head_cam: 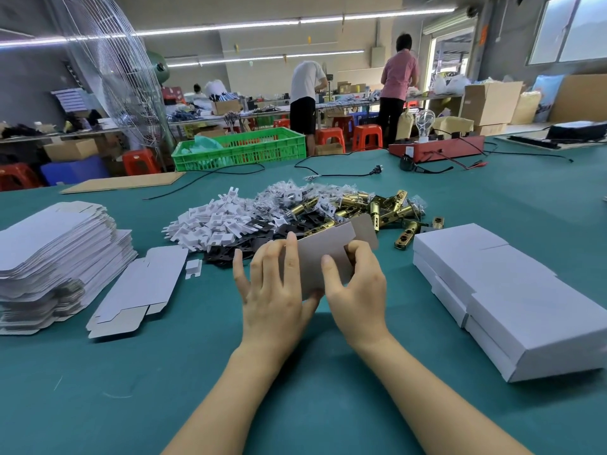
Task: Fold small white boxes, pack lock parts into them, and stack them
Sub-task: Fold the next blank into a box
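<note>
Teal table (328, 405), parts pile (295, 215) behind box blank (323, 254) gripped by left hand (274, 290) and right hand (356, 287).

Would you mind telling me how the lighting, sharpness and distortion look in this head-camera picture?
Head view: even light from the ceiling tube lights, soft shadows only; wide-angle bending curves the green table edges and stretches the folded white boxes; both hands are sharp, the background workers slightly soft.
</note>
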The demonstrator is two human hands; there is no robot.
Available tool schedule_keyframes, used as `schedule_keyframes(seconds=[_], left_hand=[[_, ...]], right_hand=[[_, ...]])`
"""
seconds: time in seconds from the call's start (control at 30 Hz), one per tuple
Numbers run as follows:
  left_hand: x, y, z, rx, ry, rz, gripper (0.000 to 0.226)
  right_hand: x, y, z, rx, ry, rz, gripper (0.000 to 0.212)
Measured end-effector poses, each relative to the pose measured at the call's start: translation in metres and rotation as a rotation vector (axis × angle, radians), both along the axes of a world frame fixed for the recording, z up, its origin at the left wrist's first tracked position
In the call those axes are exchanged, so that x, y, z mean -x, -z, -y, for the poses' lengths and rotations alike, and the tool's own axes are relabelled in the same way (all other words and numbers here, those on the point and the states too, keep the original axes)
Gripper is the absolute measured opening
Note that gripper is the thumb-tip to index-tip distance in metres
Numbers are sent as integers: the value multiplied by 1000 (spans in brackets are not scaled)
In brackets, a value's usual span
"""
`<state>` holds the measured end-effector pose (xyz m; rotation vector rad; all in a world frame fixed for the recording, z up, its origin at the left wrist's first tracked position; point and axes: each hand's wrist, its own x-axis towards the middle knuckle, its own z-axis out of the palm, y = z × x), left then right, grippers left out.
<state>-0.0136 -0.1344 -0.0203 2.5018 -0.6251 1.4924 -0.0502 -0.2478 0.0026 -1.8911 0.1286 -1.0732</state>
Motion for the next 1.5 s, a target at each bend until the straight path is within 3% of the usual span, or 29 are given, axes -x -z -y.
schedule_keyframes(seconds=[0.1, 0.23, 0.43, 0.87, 1.1, 1.23, 1.37, 1.5], left_hand=[[-1, 1, -1, 12, 15, -35, 102], [-1, -1, -2, 49, 77, -12, 78], [3, -5, 1, 151, 142, 43, 59], [2, -7, -1, 333, 299, -18, 51], [7, -10, 0, 426, 155, 3, 53], [6, -12, 0, 317, 74, 64, 48], [4, -11, -1, 283, 110, 13, 58], [-1, -10, -6, 261, 155, 40, 53]], right_hand=[[2, -1, -5, 58, 15, 31, 25], [6, -4, -7, 63, 2, 61, 27], [8, -9, -7, 100, 13, 148, 20], [8, -12, -8, 237, -1, 251, 8], [13, -13, -21, 390, -30, 234, 9], [16, -16, -24, 344, -7, 192, 13], [17, -18, -20, 396, -7, 180, 15], [16, -18, -14, 300, -223, 117, 19]])
